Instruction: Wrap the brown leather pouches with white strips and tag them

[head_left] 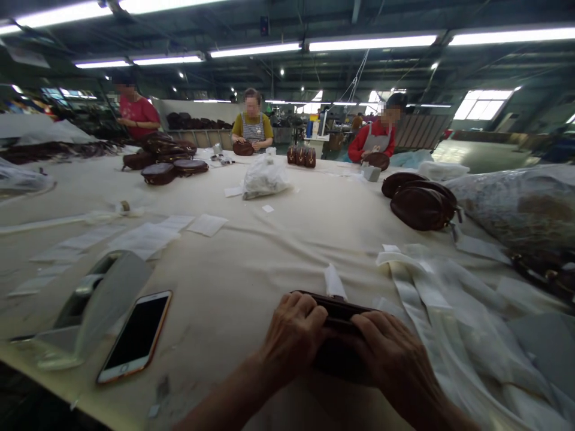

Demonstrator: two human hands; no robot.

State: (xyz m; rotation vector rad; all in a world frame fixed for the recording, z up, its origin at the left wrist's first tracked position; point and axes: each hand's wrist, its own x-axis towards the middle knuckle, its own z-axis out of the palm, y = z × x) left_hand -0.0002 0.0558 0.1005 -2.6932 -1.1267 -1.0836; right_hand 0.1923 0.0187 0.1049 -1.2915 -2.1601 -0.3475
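Note:
Between my two hands, at the near edge of the table, is a dark brown leather bag (339, 356). My left hand (296, 326) grips its upper left side with curled fingers. On the right side my right hand (389, 341) grips it too, thumb and fingers along the top edge. The lower part of the bag is in shadow and partly hidden by my hands. A white paper tag or strip (335, 281) sticks up just behind the bag's top edge.
A phone (137, 335) and a grey tape dispenser (101, 299) lie to the left. Clear plastic sheets (467, 335) spread at right. Brown bags (422, 203) stand at right, more brown bags (159, 172) back left. Three people work across the table (215, 263).

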